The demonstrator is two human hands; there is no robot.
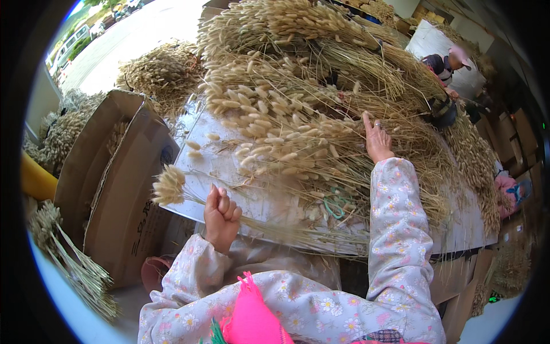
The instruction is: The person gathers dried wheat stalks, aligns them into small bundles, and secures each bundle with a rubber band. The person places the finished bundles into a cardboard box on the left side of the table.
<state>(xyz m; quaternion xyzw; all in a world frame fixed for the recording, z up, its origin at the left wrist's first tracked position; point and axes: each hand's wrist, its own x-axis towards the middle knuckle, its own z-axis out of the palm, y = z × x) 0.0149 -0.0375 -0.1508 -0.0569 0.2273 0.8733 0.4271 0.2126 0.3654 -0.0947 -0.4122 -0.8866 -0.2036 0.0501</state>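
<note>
My left hand (222, 218) is closed around the stems of a small bunch of dried bunny-tail grass (169, 186). The fluffy cream heads stick out to the left, and the thin stems trail off to the right past my fist. Farther forward, my right hand (378, 142) reaches onto a big heap of the same dried grass (258, 117). Its index finger is stretched out among the stems, and a ring shows on one finger. Most of the heap's heads lie to the left, with the stems running right. Under it is a pale tabletop (197, 152).
Tall cardboard boxes (123, 212) stand left of the table, near another dried bundle (80, 264). A green string loop (335, 207) lies among the stems. More grass is piled beyond the far left corner (160, 66). Another person (450, 66) is at the far right.
</note>
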